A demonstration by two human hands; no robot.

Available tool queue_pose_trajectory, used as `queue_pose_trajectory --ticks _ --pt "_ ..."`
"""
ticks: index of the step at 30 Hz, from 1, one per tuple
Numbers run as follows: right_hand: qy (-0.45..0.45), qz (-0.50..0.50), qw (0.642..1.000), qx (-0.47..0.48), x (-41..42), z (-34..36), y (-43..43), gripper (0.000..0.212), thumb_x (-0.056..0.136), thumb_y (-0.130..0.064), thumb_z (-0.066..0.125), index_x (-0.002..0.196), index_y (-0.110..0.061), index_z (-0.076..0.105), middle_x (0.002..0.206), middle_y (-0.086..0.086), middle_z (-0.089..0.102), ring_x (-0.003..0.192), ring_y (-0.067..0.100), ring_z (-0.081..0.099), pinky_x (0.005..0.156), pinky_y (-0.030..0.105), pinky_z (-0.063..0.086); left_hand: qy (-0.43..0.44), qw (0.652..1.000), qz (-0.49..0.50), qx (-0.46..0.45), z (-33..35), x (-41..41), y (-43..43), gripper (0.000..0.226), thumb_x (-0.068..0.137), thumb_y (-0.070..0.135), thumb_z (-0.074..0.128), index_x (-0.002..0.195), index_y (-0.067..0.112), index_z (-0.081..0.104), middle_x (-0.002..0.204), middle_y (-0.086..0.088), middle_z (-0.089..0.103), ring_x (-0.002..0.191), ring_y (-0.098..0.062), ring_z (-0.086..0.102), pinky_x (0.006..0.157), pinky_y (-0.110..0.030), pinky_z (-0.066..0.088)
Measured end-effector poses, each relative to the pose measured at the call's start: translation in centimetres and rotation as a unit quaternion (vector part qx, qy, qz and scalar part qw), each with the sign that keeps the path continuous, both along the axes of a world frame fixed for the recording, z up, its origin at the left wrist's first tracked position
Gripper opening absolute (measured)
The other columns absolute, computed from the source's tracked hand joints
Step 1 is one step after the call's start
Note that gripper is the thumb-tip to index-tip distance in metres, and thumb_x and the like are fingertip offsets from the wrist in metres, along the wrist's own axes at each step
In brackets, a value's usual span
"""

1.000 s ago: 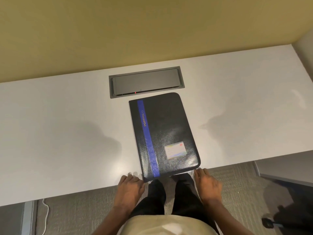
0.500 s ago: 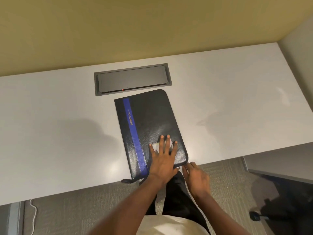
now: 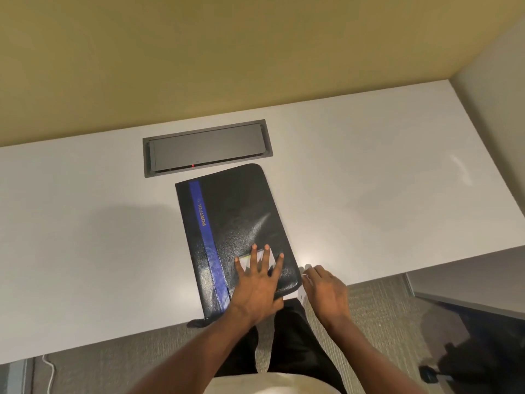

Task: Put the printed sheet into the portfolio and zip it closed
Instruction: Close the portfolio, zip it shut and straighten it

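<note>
A black portfolio (image 3: pixel 235 217) with a blue stripe lies shut on the white desk (image 3: pixel 369 194), its near end at the desk's front edge. My left hand (image 3: pixel 257 288) presses flat on its lower part, fingers spread over a small card window (image 3: pixel 245 261). My right hand (image 3: pixel 326 291) sits just off the portfolio's near right corner, fingertips pinched on what looks like a small metal zipper pull (image 3: pixel 305 275). A short black strap (image 3: pixel 196 322) sticks out at the near left corner. No printed sheet shows in the head view.
A grey recessed power box (image 3: pixel 207 147) with a red light sits in the desk just behind the portfolio. A yellow wall runs along the back and a grey partition (image 3: pixel 497 115) closes the right. A white cable (image 3: pixel 49 368) lies on the carpet below.
My left hand went from the desk's front edge onto the portfolio and stays pressed there. My right hand moved up to the near right corner and closed its fingertips there.
</note>
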State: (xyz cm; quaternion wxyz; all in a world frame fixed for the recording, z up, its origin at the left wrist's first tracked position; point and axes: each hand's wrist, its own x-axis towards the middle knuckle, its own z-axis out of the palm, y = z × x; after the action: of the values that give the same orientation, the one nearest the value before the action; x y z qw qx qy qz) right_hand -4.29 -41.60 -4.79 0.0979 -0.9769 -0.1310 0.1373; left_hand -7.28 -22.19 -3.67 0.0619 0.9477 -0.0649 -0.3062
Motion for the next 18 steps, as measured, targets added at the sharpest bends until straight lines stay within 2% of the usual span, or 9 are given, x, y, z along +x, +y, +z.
queue_pose_trajectory --ticks 7,12,15,16,17,18 --pt "-0.065 0.067 0.996 0.008 6.3 -0.6 2.2 0.005 0.090 -0.024 0.072 0.094 -0.022 0.072 0.087 -0.006 0.070 0.073 0.019 0.065 0.063 0.032 0.048 0.019 1.000 -0.011 -0.014 0.1 -0.1 0.5 0.107 0.092 0.067 0.053 0.162 0.027 -0.017 0.169 -0.021 -0.022 0.152 -0.051 -0.024 0.116 -0.081 0.003" --pt "-0.080 0.092 0.992 0.014 11.3 -1.2 5.0 0.005 0.091 -0.022 0.070 0.092 -0.021 0.074 0.089 -0.003 0.071 0.076 0.024 0.067 0.066 0.036 0.050 0.020 1.000 -0.008 -0.021 0.3 -0.2 0.8 0.104 0.093 0.061 0.053 0.163 0.026 -0.016 0.169 -0.021 -0.024 0.150 -0.051 -0.029 0.116 -0.081 -0.002" --pt "-0.086 0.105 0.991 0.018 13.9 -1.4 6.4 0.006 0.092 -0.023 0.069 0.091 -0.021 0.074 0.091 -0.002 0.072 0.078 0.025 0.067 0.067 0.035 0.050 0.030 0.999 -0.007 -0.015 0.1 0.2 1.0 0.108 0.093 0.064 0.056 0.163 0.025 -0.015 0.164 -0.021 -0.032 0.148 -0.050 -0.033 0.114 -0.082 -0.005" --pt "-0.090 0.109 0.990 0.020 14.8 -1.5 6.9 0.005 0.091 -0.023 0.070 0.091 -0.021 0.075 0.091 -0.002 0.072 0.078 0.025 0.068 0.067 0.035 0.050 0.028 0.999 -0.003 -0.016 -0.1 0.2 1.0 0.111 0.090 0.066 0.059 0.164 0.023 -0.011 0.164 -0.022 -0.027 0.148 -0.051 -0.029 0.113 -0.084 -0.002" --pt "-0.094 0.112 0.989 0.022 15.8 -1.6 7.4 0.003 0.090 -0.023 0.073 0.091 -0.021 0.075 0.091 -0.002 0.073 0.078 0.025 0.068 0.067 0.035 0.051 0.021 1.000 0.001 -0.015 -0.4 0.2 1.2 0.115 0.082 0.069 0.064 0.165 0.021 0.001 0.168 -0.026 -0.013 0.151 -0.053 -0.018 0.109 -0.087 0.008" --pt "-0.098 0.115 0.988 0.023 16.8 -1.7 8.0 0.003 0.088 -0.022 0.075 0.090 -0.020 0.076 0.090 -0.001 0.073 0.077 0.025 0.069 0.066 0.035 0.052 0.020 1.000 0.010 -0.017 -0.8 0.2 1.4 0.119 0.071 0.072 0.069 0.164 0.020 0.018 0.169 -0.028 0.009 0.151 -0.055 0.000 0.103 -0.089 0.023"
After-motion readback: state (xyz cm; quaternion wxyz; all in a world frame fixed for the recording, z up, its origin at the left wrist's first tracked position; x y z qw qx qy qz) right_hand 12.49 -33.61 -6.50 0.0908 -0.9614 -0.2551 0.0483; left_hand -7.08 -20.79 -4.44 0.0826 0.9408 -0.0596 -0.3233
